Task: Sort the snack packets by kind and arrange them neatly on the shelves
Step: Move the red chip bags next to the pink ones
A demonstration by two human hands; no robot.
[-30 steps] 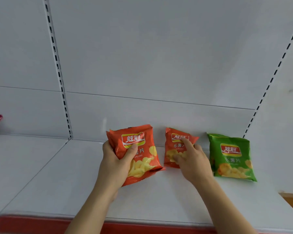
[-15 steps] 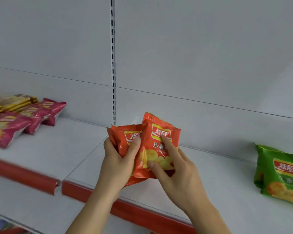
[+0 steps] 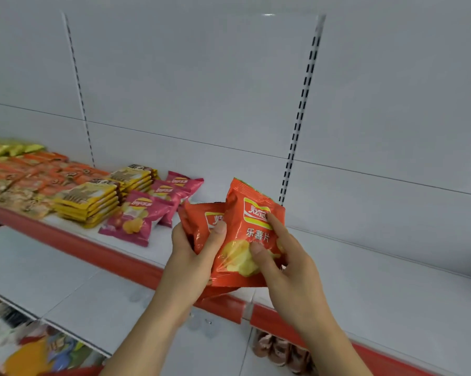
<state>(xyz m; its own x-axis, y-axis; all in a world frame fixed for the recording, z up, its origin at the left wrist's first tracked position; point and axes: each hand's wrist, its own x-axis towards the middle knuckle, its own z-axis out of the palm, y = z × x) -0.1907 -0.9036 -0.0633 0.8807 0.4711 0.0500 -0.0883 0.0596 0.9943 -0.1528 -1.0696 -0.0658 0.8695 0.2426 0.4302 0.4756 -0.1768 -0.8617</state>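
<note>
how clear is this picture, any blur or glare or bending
Head view: the orange packets in both hands are sharp, with glare on the foil; the stacked packets at far left are smeared by motion blur; the wide lens bends the shelf uprights.

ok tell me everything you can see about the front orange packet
The front orange packet is a small glossy foil-like crisp bag, orange-red, with a red and yellow logo near the top, white Chinese characters below it and pictured yellow crisps lower down. It looks sealed and puffy. It is held upright above the shelf edge, tilted slightly, overlapping the rear orange packet. The right hand pinches it, thumb and forefinger on its face; the left hand has its thumb at its left edge.
</note>
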